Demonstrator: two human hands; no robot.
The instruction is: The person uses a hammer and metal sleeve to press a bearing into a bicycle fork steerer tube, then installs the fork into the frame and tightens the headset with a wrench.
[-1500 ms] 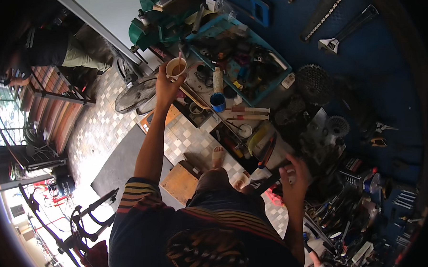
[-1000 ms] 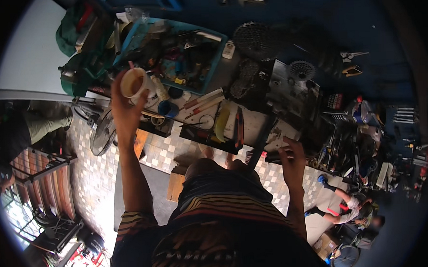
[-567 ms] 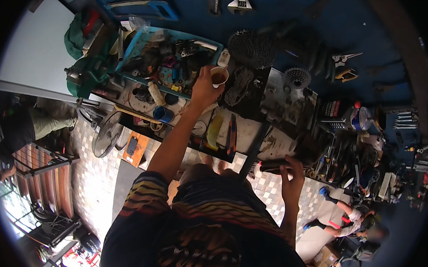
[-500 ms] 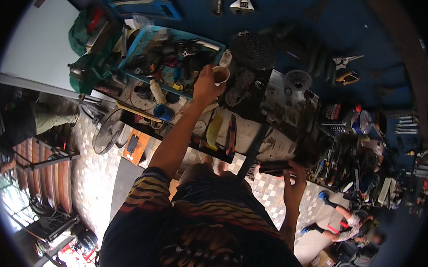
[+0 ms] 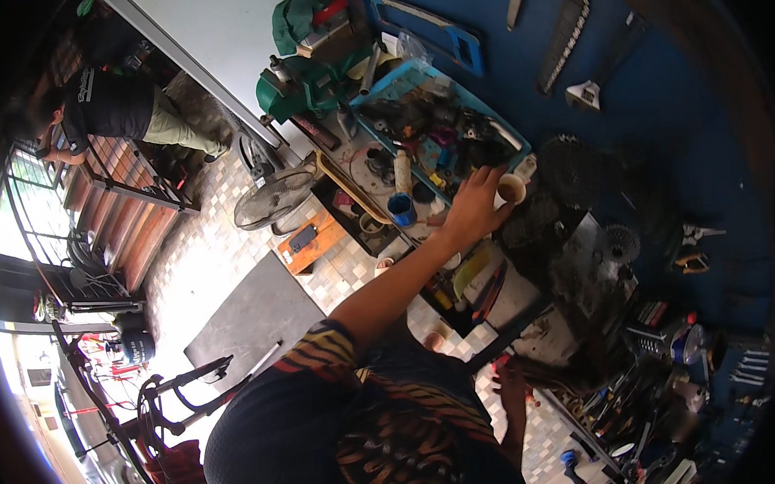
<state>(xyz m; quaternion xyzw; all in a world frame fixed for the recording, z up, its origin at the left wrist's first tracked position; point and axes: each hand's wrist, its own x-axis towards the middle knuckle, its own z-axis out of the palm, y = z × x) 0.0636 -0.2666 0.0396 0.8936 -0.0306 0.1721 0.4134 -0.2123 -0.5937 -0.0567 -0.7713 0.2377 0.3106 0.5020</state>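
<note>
Pale cup [image 5: 511, 189] in the left hand [image 5: 473, 207]

The cup lies at 2 o'clock from the left palm, fingers wrapped round its side, its mouth facing up, its long axis roughly upright. The right hand [image 5: 512, 387] is well apart, at 6 o'clock from the cup; whether its fingers grip anything, I cannot tell. The cup contains brown liquid [image 5: 507, 192]. At 10 o'clock from it, a teal bin [image 5: 388, 87] bears jumbled parts [image 5: 442, 136]; a blue pot [image 5: 401, 210] stands at 9 o'clock.
</note>
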